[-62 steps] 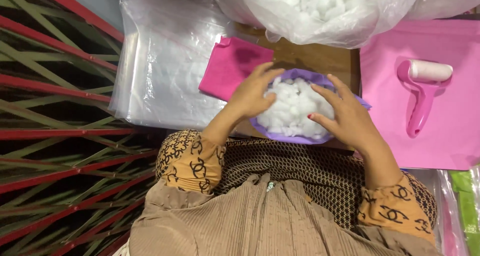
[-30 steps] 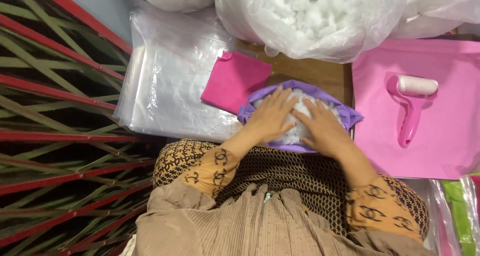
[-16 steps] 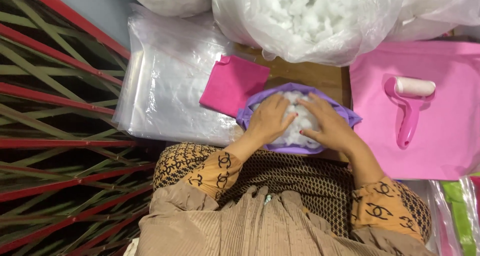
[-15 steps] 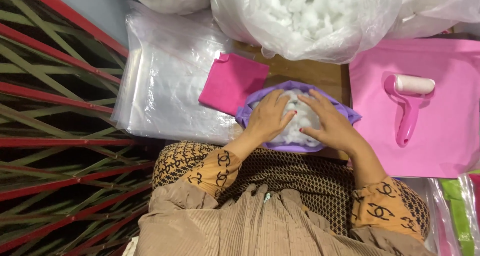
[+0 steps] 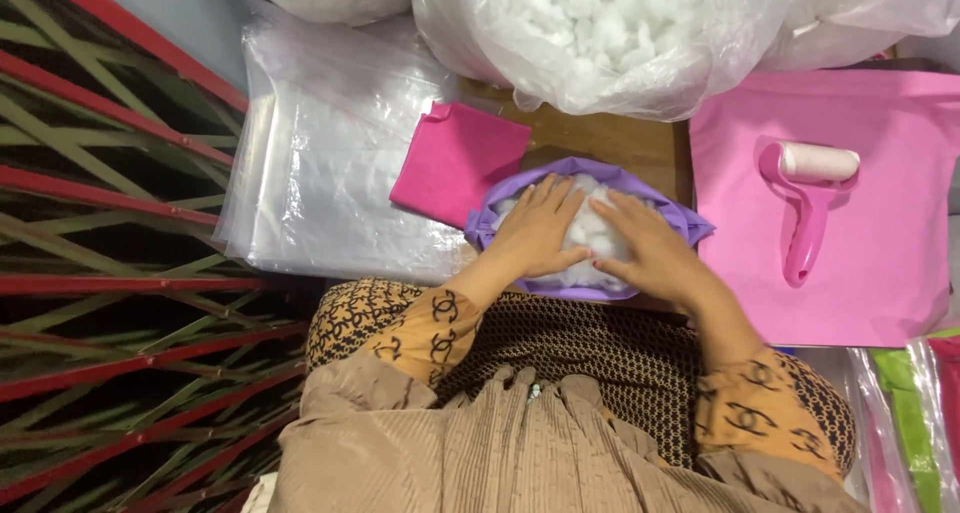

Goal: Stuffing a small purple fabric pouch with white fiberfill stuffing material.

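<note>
The fingers (image 5: pixel 548 205) of the left hand (image 5: pixel 535 238) lie spread and flat, released, pressing on white stuffing (image 5: pixel 585 235) inside a purple cover (image 5: pixel 600 173). The right hand (image 5: pixel 645 253) does the same just beside it, its fingers extended and slightly apart, palm down on the stuffing; neither hand grips anything. The two hands nearly touch over the middle of the filling.

The purple cover sits on the desk (image 5: pixel 610 143) right at the person's body, its rim showing around the hands on the far side and at both ends, its near edge against the patterned clothing. At its left end it overlaps a folded pink cloth (image 5: pixel 455 163), which in turn lies on a stack of clear bags (image 5: pixel 330 163) that hangs out past the desk's left side. To the right, close to the cover's end, lies a large pink sheet (image 5: pixel 860 273) with a pink lint roller (image 5: pixel 810 198) on it, well apart from the hands.

Beyond the cover only a narrow strip of bare wood stays free before a big clear sack of stuffing (image 5: pixel 610 33). At the lower right edge sit packets with green and pink contents (image 5: pixel 915 423).
</note>
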